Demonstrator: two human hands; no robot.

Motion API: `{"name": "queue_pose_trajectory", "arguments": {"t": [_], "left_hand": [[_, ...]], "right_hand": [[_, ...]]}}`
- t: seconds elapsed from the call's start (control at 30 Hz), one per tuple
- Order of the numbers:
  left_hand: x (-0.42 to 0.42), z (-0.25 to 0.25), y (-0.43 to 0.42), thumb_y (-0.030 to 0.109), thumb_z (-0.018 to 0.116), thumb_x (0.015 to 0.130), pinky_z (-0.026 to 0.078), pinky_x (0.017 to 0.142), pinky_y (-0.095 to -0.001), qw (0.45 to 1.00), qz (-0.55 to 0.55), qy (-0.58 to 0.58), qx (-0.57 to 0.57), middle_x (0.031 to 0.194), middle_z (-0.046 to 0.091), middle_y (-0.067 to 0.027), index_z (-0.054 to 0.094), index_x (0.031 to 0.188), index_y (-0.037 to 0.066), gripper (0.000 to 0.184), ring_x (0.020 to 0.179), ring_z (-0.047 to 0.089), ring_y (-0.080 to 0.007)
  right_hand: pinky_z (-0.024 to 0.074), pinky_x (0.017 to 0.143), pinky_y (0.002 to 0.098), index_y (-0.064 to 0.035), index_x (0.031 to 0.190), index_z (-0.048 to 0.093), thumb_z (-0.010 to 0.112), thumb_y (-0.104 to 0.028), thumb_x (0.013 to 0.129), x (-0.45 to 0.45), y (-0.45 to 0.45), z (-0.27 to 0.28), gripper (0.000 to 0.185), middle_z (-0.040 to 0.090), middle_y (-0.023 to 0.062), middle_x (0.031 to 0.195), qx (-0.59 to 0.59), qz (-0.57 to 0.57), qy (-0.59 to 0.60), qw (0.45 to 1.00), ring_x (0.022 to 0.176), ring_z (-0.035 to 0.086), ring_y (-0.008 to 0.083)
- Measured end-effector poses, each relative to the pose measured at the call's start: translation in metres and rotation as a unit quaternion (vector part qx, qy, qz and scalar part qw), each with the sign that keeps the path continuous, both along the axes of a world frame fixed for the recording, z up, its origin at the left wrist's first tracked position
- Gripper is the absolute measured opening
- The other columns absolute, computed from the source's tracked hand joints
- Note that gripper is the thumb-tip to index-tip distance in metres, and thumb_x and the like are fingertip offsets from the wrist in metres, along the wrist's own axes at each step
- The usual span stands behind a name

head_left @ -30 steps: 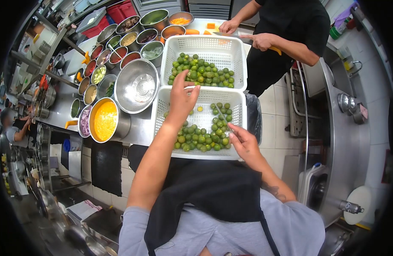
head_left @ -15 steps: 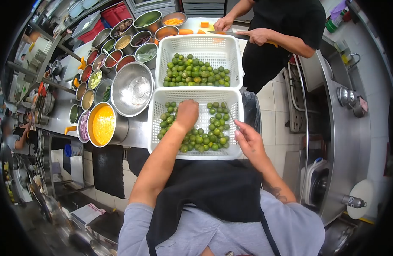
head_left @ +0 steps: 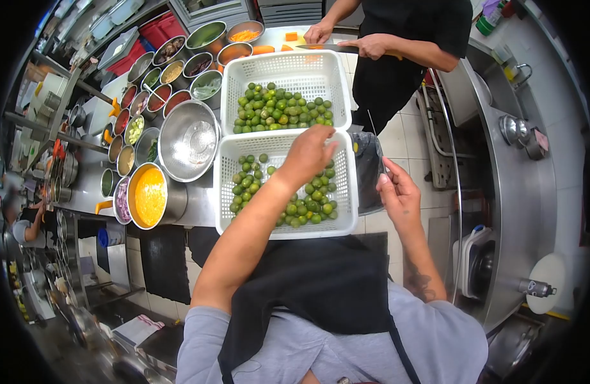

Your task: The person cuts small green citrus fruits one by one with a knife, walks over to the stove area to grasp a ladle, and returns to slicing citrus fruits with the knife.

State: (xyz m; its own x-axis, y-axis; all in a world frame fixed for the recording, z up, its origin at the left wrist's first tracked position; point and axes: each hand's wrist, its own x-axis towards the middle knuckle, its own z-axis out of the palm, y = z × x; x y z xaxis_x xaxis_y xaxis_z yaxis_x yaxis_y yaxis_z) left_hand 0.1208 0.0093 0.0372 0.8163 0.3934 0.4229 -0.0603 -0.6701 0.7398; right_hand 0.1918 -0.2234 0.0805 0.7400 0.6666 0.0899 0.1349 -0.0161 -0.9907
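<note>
My left hand (head_left: 310, 155) is above the right half of the near white plastic basket (head_left: 222, 192), back of the hand up. Its fingers curl in; whatever may be between them is hidden. Green limes (head_left: 314, 203) lie in that basket, mostly along its left, front and right sides. To the right of the basket, my right hand (head_left: 398, 187) is closed on a knife (head_left: 372, 123) whose thin blade points up and away. Below and beside the knife is a black plastic bag (head_left: 370, 171), with a small yellowish spot on it.
A second white basket (head_left: 336, 70) of limes stands behind. Left are a steel colander (head_left: 189, 141), a pot of orange-yellow food (head_left: 149, 195) and several steel containers. A co-worker (head_left: 413, 38) holds a large knife (head_left: 327, 47) over carrots at the back. A steel counter (head_left: 509, 192) runs along the right.
My left hand has risen from among the limes and moved right across the basket. My right hand has moved right with the knife, away from the basket's edge. The view has shifted slightly.
</note>
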Motion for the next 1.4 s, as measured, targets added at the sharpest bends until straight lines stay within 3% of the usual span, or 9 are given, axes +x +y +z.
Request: {"name": "queue_pose_trajectory", "arguments": {"t": [0.07,0.13,0.27,0.33,0.47,0.67,0.87,1.0,1.4], "left_hand": [[-0.010,-0.033,0.017,0.006,0.064,0.085,0.052,0.075,-0.0446,0.997,0.005,0.050,0.067,0.097,0.065,-0.0185,0.065,0.101,-0.002,0.018,0.083,0.064,-0.0363],[-0.022,-0.062,0.027,0.000,0.055,0.083,0.050,0.076,-0.0500,0.971,0.013,0.196,0.134,0.094,0.064,-0.0176,0.063,0.099,0.000,0.017,0.089,0.061,-0.0388],[-0.045,-0.091,0.028,-0.001,0.055,0.084,0.050,0.077,-0.0488,0.956,0.025,0.214,0.199,0.092,0.062,-0.0158,0.062,0.100,0.003,0.018,0.091,0.061,-0.0381],[-0.048,-0.093,0.024,0.004,0.061,0.085,0.051,0.083,-0.0485,0.964,0.035,0.216,0.151,0.102,0.062,-0.0169,0.060,0.116,0.006,0.031,0.099,0.060,-0.0392],[-0.044,-0.089,0.017,0.001,0.054,0.086,0.051,0.080,-0.0483,0.968,0.045,0.197,0.148,0.098,0.059,-0.0164,0.058,0.106,0.007,0.021,0.094,0.059,-0.0378],[-0.048,-0.107,0.025,0.003,0.065,0.083,0.051,0.078,-0.0452,0.981,0.044,0.135,0.130,0.098,0.058,-0.0158,0.058,0.111,0.008,0.030,0.091,0.061,-0.0360],[-0.062,-0.088,0.021,0.013,0.073,0.088,0.045,0.067,-0.0206,0.949,0.059,0.039,-0.308,0.082,0.052,0.0038,0.062,0.111,0.000,0.029,0.072,0.050,-0.0048],[-0.078,-0.048,0.014,0.010,0.070,0.092,0.051,0.072,-0.0241,0.884,0.048,0.002,-0.464,0.090,0.063,-0.0018,0.062,0.118,-0.002,0.029,0.077,0.059,-0.0080],[-0.102,-0.002,0.000,0.002,0.064,0.095,0.056,0.088,-0.0320,0.795,0.078,-0.084,-0.596,0.112,0.066,-0.0103,0.055,0.127,-0.002,0.034,0.099,0.067,-0.0205]], "right_hand": [[0.0387,0.056,0.0172,-0.0008,0.138,0.053,0.057,-0.004,0.099,0.001,-0.004,0.002,0.039,0.060,0.0014,0.085,0.006,-0.006,-0.005,1.000,0.064,0.047,0.0029],[0.0506,0.074,0.0219,0.0007,0.136,0.055,0.058,-0.004,0.099,-0.001,-0.008,0.003,0.037,0.060,0.0000,0.091,-0.005,0.007,0.016,1.000,0.079,0.056,0.0059],[0.0518,0.077,0.0224,0.0007,0.136,0.055,0.057,-0.004,0.100,-0.008,-0.003,-0.002,0.037,0.063,0.0023,0.097,0.005,0.027,0.047,0.999,0.082,0.057,0.0064],[0.0526,0.079,0.0228,0.0011,0.136,0.055,0.057,-0.003,0.100,-0.012,0.000,-0.003,0.037,0.065,0.0050,0.105,0.003,0.042,0.050,0.998,0.085,0.059,0.0071],[0.0517,0.079,0.0226,0.0013,0.135,0.055,0.058,-0.003,0.099,-0.019,0.005,-0.011,0.036,0.066,0.0053,0.108,0.002,0.074,0.026,0.997,0.087,0.060,0.0070],[0.0513,0.084,0.0240,0.0014,0.133,0.057,0.059,-0.002,0.098,-0.028,0.012,-0.025,0.035,0.067,0.0083,0.114,-0.028,0.103,0.039,0.994,0.095,0.062,0.0091],[0.0512,0.089,0.0268,0.0019,0.131,0.058,0.060,-0.004,0.098,-0.031,0.018,-0.031,0.034,0.067,0.0136,0.120,-0.060,0.121,0.024,0.991,0.104,0.064,0.0139],[0.0513,0.088,0.0275,0.0018,0.131,0.059,0.060,-0.007,0.098,-0.037,0.026,-0.027,0.034,0.069,0.0136,0.116,-0.100,0.158,-0.009,0.982,0.100,0.065,0.0144],[0.0510,0.087,0.0267,0.0007,0.133,0.057,0.059,-0.009,0.099,-0.049,0.035,-0.027,0.035,0.068,0.0139,0.117,-0.087,0.208,0.046,0.973,0.098,0.063,0.0124]]}}
